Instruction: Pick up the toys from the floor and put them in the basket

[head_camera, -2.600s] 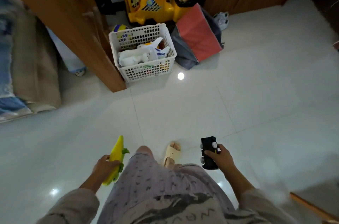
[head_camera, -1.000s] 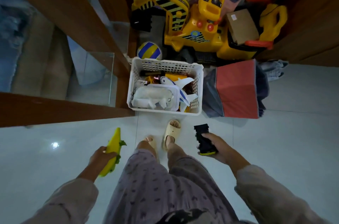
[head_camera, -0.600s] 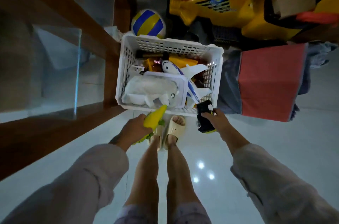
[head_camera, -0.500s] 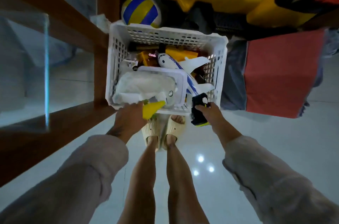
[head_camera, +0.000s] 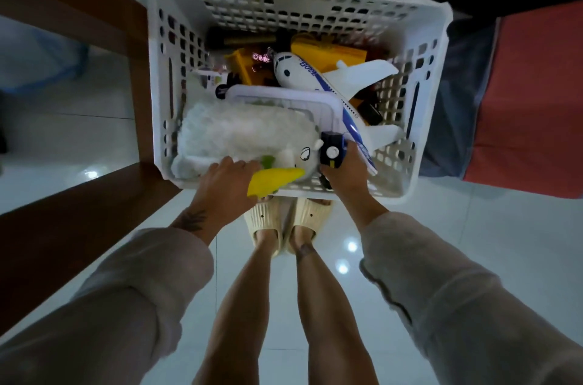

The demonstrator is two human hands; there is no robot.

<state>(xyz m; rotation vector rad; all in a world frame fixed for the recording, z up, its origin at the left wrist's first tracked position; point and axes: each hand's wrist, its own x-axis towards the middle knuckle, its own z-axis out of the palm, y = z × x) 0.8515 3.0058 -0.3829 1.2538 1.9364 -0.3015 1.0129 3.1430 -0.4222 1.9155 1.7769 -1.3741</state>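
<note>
Gleaming under ceiling lights, white floor tiles (head_camera: 473,242) are carrying the basket (head_camera: 303,3); at its near edge the left grip (head_camera: 227,186) is holding a yellow toy (head_camera: 271,181), the right grip (head_camera: 347,173) a black car (head_camera: 331,149).

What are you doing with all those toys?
A person is tidying toys into a white basket. The left hand holds a yellow toy at the basket's near edge, and the right hand holds a black toy car just inside it. Neither has been let go yet. A toy airplane and a white plush already lie in the basket.
</note>
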